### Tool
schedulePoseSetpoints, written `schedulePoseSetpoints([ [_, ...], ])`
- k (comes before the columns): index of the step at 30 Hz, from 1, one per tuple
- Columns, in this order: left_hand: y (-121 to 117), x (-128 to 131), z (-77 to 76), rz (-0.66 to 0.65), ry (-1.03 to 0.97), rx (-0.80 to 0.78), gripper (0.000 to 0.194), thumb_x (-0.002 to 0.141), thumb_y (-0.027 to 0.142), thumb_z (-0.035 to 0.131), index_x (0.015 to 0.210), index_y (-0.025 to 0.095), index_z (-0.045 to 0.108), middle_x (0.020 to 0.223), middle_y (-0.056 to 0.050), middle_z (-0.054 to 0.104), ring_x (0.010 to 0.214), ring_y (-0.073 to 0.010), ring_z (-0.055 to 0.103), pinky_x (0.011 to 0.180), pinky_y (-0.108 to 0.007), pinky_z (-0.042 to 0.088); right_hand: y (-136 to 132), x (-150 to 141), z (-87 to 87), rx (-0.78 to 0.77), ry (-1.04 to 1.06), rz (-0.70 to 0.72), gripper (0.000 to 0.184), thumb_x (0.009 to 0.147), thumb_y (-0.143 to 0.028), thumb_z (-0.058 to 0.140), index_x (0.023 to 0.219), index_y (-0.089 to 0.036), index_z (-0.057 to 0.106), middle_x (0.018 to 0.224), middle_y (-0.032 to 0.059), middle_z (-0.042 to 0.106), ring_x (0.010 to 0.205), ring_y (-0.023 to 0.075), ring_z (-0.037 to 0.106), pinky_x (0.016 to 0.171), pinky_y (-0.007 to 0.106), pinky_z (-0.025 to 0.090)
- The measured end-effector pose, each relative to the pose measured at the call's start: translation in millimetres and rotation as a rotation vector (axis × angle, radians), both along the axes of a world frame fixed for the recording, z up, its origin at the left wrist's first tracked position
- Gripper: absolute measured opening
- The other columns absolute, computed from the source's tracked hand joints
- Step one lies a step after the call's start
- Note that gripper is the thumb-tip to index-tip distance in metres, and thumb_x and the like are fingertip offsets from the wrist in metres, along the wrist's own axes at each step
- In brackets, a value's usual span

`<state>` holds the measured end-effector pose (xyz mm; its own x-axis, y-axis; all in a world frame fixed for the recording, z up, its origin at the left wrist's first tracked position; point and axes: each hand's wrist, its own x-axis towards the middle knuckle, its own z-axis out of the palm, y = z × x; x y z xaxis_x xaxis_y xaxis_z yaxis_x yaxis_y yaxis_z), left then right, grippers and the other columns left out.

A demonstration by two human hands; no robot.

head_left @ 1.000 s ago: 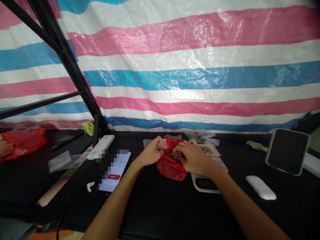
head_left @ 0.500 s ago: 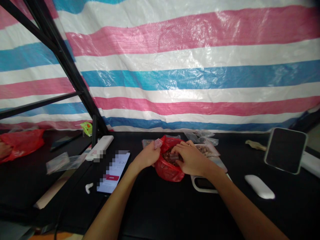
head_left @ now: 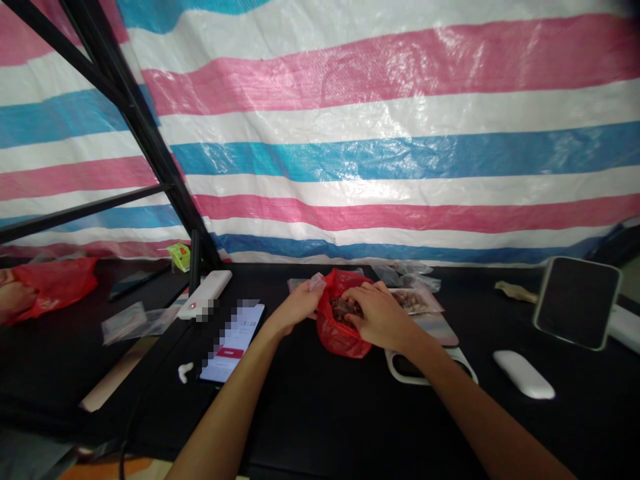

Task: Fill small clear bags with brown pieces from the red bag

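Observation:
My left hand (head_left: 296,309) pinches a small clear plastic bag (head_left: 317,282) beside the rim of a red plastic bag (head_left: 337,337). My right hand (head_left: 377,317) rests curled in the mouth of the red bag, on dark brown pieces (head_left: 341,309). Whether those fingers hold any piece is hidden. Behind my right hand lies a clear packet of light brown food (head_left: 413,301). Below that hand sits a white-rimmed device with a dark face (head_left: 407,367), partly covered by my forearm.
A phone (head_left: 233,343) and white power bank (head_left: 204,294) lie left on the black table (head_left: 320,427). A dark tablet (head_left: 577,303) and white oblong case (head_left: 523,375) lie right. Far left, a co-worker's hand (head_left: 15,299) touches a red bag (head_left: 57,285). A striped tarp hangs behind.
My left hand has moved left from the red bag's mouth, with the small clear bag still pinched. My right hand stays at the opening. The view has shifted slightly.

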<state>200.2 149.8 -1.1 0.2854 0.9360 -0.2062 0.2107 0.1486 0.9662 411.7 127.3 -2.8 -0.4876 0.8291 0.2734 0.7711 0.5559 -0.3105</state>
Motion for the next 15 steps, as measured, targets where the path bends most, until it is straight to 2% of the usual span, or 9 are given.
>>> schedulePoseSetpoints([
  [5, 4.4, -0.9, -5.7, -0.004, -0.106, -0.036, 0.027, 0.086, 0.043, 0.066, 0.095, 0.017, 0.068, 0.086, -0.005, 0.072, 0.077, -0.0171, 0.067, 0.071, -0.029, 0.056, 0.0, -0.9, -0.4, 0.016, 0.007, -0.019, 0.025, 0.082, -0.016, 0.069, 0.106, -0.023, 0.069, 0.107, 0.0044, 0.076, 0.107, 0.0247, 0.062, 0.095, 0.04, 0.031],
  [10, 2.1, 3.7, 2.8, 0.046, -0.13, 0.068, 0.015, 0.083, 0.031, 0.064, 0.085, 0.016, 0.062, 0.073, 0.002, 0.063, 0.061, -0.0098, 0.053, 0.059, -0.02, 0.044, -2.5, -3.6, 0.0, 0.028, -0.026, -0.059, 0.022, 0.084, -0.021, 0.07, 0.106, -0.022, 0.069, 0.101, 0.0056, 0.074, 0.099, 0.0243, 0.062, 0.091, 0.039, 0.032],
  [13, 2.2, 6.5, 3.8, 0.032, -0.121, 0.104, 0.01, 0.085, 0.026, 0.059, 0.088, 0.017, 0.061, 0.074, 0.003, 0.062, 0.061, -0.0094, 0.052, 0.06, -0.021, 0.043, -3.7, -4.9, 1.1, 0.037, -0.011, -0.054, 0.022, 0.084, -0.02, 0.07, 0.106, -0.022, 0.068, 0.101, 0.0052, 0.074, 0.098, 0.0235, 0.062, 0.092, 0.038, 0.032],
  [15, 5.4, 6.2, 0.0, 0.069, -0.086, 0.189, 0.011, 0.086, 0.023, 0.056, 0.093, 0.017, 0.061, 0.08, 0.001, 0.065, 0.067, -0.0112, 0.056, 0.065, -0.023, 0.047, -3.1, -4.5, 1.7, 0.038, 0.004, -0.066, 0.023, 0.084, -0.019, 0.069, 0.106, -0.022, 0.068, 0.1, 0.0046, 0.074, 0.098, 0.0232, 0.063, 0.093, 0.038, 0.032],
])
